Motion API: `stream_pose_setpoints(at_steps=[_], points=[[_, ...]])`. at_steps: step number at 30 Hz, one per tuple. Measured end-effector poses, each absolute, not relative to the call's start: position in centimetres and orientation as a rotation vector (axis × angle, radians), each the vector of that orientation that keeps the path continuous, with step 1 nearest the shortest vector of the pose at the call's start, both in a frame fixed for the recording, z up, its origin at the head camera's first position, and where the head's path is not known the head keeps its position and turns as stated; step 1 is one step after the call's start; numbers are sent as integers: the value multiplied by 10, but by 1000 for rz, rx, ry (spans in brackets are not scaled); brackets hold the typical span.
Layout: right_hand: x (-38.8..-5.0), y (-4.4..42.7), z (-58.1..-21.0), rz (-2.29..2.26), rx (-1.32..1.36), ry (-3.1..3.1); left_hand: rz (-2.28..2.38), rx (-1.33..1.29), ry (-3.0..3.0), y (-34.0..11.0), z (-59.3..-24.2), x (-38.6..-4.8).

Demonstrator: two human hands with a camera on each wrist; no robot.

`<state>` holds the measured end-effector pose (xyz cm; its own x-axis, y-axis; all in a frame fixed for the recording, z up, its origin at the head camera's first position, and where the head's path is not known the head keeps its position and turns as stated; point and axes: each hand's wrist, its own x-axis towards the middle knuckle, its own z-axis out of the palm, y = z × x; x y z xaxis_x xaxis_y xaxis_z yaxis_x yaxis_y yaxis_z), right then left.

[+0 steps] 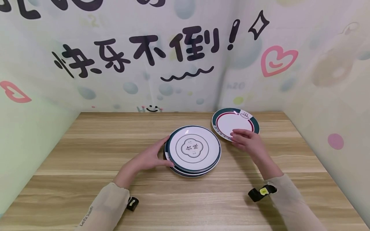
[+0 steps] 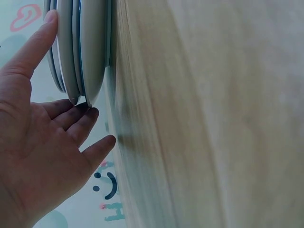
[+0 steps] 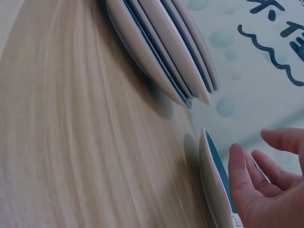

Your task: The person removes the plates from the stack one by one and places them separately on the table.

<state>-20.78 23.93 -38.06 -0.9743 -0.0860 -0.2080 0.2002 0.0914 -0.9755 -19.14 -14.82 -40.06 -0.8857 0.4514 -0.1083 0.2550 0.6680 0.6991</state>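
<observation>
Green-rimmed plate sits on the surface just beyond the stack, my right hand at the plate's near edge, grip loose and empty, my left hand spread wide against the stack, where pushing too hard could slide its layers apart.

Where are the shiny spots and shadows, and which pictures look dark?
Head view: brightest, with a small white glare on the top plate and a soft shadow on the table beside the right sleeve; left wrist view: dim, table grain blurry; right wrist view: dim too, with a shadow beneath the plate stack.
</observation>
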Motion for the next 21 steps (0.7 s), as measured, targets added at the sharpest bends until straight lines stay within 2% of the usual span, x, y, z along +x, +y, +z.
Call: stream_pose_setpoints(at_steps=[21], points=[[-204, 219, -379, -1873, 53, 2241, 1026, 555, 2616, -148, -401, -192]])
